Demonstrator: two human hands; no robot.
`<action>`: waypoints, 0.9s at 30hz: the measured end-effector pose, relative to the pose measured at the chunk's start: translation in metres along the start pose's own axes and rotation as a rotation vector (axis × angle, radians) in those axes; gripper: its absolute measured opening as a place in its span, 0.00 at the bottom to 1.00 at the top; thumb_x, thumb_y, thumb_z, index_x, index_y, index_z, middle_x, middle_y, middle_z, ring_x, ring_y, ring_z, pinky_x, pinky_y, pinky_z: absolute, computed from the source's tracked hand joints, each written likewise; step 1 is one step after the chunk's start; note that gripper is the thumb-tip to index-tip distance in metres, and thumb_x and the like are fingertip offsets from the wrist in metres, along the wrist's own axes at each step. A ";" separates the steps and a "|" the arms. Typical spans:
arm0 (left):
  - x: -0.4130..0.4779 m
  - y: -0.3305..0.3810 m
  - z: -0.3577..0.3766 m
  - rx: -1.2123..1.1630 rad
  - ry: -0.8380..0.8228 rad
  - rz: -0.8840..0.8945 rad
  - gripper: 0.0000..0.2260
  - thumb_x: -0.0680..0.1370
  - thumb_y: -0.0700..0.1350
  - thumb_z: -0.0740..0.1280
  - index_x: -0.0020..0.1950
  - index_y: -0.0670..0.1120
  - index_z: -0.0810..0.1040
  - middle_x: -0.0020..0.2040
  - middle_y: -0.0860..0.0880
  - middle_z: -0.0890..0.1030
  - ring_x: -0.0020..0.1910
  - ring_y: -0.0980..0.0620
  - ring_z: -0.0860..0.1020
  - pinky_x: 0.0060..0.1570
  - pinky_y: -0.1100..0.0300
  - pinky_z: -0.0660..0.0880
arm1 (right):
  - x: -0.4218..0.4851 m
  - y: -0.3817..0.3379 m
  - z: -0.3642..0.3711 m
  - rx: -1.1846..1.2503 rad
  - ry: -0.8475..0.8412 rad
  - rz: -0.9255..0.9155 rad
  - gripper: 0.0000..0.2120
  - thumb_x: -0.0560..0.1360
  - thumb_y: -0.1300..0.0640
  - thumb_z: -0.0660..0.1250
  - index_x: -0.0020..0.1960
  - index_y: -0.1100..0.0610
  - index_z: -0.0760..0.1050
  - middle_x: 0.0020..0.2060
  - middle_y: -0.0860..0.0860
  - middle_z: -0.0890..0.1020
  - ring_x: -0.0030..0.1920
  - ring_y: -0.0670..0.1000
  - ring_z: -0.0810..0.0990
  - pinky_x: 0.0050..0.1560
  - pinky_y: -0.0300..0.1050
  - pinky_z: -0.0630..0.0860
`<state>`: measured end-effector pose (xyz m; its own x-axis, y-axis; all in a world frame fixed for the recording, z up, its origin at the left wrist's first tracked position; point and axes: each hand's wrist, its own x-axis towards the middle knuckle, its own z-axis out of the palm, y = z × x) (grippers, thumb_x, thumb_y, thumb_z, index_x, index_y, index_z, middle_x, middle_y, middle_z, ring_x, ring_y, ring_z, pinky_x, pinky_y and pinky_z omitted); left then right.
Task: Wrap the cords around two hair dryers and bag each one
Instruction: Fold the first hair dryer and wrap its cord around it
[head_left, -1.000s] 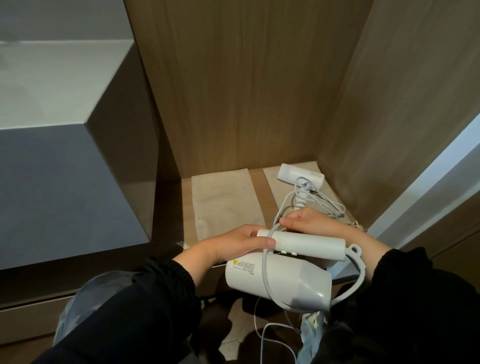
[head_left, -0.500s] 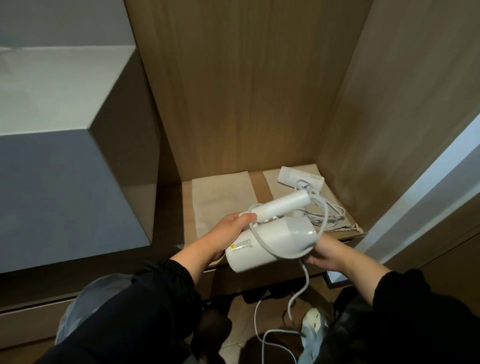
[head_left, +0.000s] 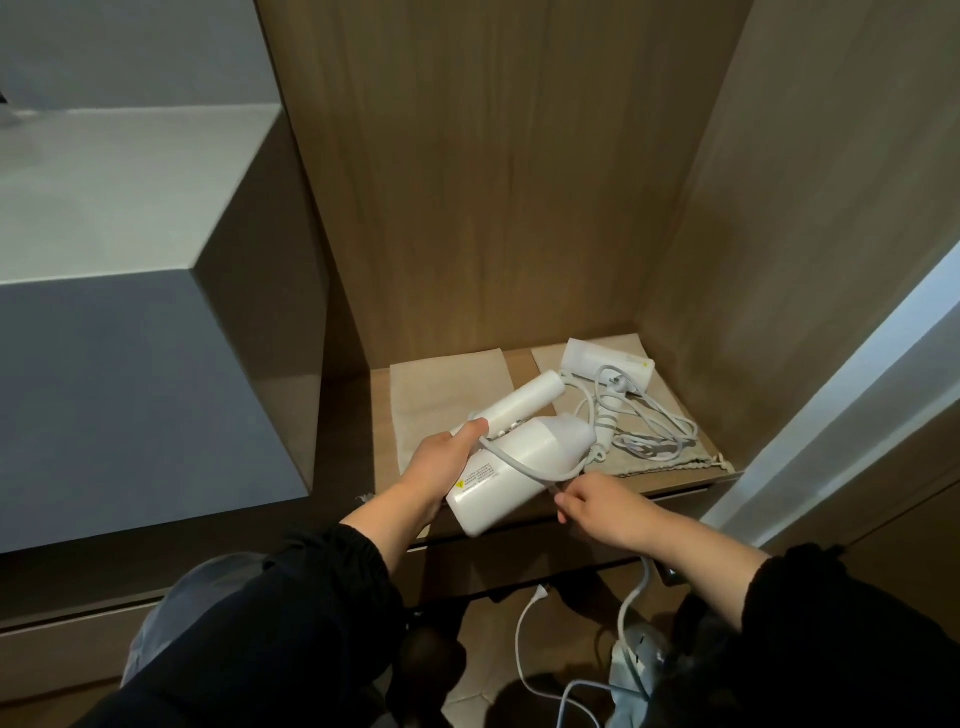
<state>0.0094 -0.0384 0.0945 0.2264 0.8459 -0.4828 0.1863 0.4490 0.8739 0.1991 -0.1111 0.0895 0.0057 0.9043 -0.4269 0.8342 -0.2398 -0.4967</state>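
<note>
While the left hand (head_left: 441, 470) curls its grip round the near white plastic hair dryer (head_left: 524, 452), thumb laid along the folded handle, the right hand (head_left: 597, 504) pinches that dryer's pale grey cord (head_left: 519, 466) just below the barrel. One turn of the cord crosses the barrel, and the rest drops from the right hand toward the floor at the lower right of the frame. This dryer is held just above the front edge of the wooden shelf (head_left: 519, 371) at the frame's centre. Beyond it a flat beige cloth bag (head_left: 447, 395) lies on the shelf. Right of that, a second white hair dryer (head_left: 610, 364) rests with its loose cord (head_left: 657, 439) on another beige drawstring bag (head_left: 675, 465).
</note>
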 end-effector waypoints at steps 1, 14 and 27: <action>0.000 0.000 0.000 0.010 0.007 0.002 0.14 0.78 0.54 0.64 0.53 0.44 0.77 0.45 0.43 0.83 0.39 0.47 0.81 0.40 0.58 0.75 | -0.001 0.000 0.000 -0.055 -0.002 -0.001 0.14 0.80 0.52 0.59 0.42 0.56 0.78 0.38 0.53 0.80 0.41 0.52 0.78 0.43 0.45 0.72; 0.008 -0.005 0.000 0.225 0.145 0.039 0.18 0.75 0.59 0.65 0.46 0.43 0.76 0.46 0.42 0.83 0.45 0.43 0.82 0.41 0.57 0.73 | -0.016 -0.013 -0.002 -0.355 0.030 -0.019 0.09 0.76 0.52 0.62 0.43 0.58 0.75 0.32 0.50 0.72 0.37 0.54 0.74 0.33 0.45 0.67; 0.009 -0.005 0.004 0.504 0.289 0.095 0.20 0.75 0.60 0.63 0.45 0.42 0.72 0.38 0.46 0.75 0.34 0.51 0.73 0.31 0.58 0.65 | -0.023 -0.023 -0.008 -0.454 0.074 -0.023 0.14 0.75 0.55 0.63 0.32 0.54 0.64 0.30 0.49 0.69 0.32 0.51 0.70 0.29 0.42 0.64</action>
<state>0.0146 -0.0347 0.0854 0.0072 0.9517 -0.3071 0.6257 0.2353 0.7438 0.1838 -0.1231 0.1168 0.0097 0.9343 -0.3563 0.9917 -0.0548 -0.1166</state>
